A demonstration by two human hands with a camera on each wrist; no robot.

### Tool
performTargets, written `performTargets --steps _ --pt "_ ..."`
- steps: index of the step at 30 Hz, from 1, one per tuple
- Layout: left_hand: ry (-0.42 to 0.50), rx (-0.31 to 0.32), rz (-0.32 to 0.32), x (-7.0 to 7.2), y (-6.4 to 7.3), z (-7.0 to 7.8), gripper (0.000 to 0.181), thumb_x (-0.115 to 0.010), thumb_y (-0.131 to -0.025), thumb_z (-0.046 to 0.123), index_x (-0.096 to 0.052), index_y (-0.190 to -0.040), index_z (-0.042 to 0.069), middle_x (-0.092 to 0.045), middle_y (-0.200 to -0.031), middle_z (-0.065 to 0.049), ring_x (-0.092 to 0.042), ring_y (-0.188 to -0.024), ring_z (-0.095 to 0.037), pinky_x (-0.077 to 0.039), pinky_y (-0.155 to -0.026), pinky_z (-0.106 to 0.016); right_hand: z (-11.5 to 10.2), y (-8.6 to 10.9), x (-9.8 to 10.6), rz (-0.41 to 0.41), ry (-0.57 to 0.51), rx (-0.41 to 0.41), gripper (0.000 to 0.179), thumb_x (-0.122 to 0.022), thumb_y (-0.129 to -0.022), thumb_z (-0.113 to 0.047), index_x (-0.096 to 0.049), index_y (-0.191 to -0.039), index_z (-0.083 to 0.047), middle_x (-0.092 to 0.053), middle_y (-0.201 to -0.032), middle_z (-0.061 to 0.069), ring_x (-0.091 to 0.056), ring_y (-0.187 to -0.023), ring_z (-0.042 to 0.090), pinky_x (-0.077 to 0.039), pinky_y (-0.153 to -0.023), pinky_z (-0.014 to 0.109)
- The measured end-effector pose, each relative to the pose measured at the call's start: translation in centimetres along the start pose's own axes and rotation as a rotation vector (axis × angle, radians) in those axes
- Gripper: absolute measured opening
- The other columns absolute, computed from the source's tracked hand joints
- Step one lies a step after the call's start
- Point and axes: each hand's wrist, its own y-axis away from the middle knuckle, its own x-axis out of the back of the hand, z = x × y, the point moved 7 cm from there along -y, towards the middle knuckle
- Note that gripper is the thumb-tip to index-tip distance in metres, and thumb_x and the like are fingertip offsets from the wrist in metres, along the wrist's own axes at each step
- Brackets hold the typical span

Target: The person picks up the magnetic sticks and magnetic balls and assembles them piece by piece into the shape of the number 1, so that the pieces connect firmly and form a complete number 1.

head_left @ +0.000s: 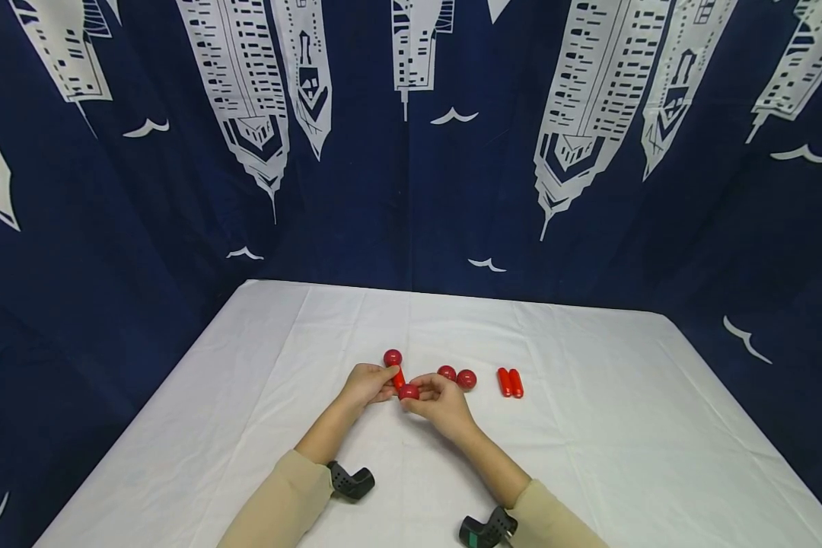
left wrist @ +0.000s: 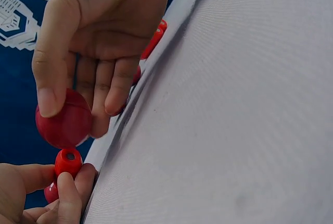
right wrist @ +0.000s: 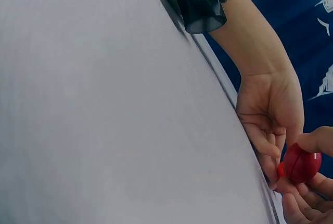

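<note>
My left hand [head_left: 368, 383] pinches a short red rod [head_left: 399, 378] between thumb and fingers. A red ball [head_left: 393, 357] sits at the rod's far end. With thumb and fingertips my right hand [head_left: 447, 405] holds another red ball [head_left: 409, 392] at the rod's near end. In the left wrist view, this ball [left wrist: 65, 122] is right at the rod's end face [left wrist: 69, 157], which has a dark round spot in it. The right wrist view shows the held ball [right wrist: 303, 164] with a seam line, hiding most of the rod.
Two more red balls, one partly behind my right hand and one [head_left: 466, 380] beside it, lie on the white-covered table [head_left: 610, 426]. Farther right, two red rods [head_left: 510, 383] lie side by side. A dark blue patterned cloth [head_left: 411, 190] hangs behind the table.
</note>
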Motion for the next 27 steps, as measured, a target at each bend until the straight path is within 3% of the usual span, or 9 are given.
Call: performTargets --steps 27 --pt "0.014 0.031 -0.004 0.07 0.16 -0.01 0.027 -0.065 -0.094 0.019 -0.064 -0.095 -0.008 -0.06 -0.061 0.0 -0.057 -0.052 -0.004 -0.051 -0.052 -0.013 0.13 0.11 -0.87 0.032 0.092 -0.002 0.03 -0.083 -0.076 -0.009 -0.063 -0.096 0.003 -0.064 -0.084 0.007 -0.062 -0.073 0.014 -0.05 -0.061 0.018"
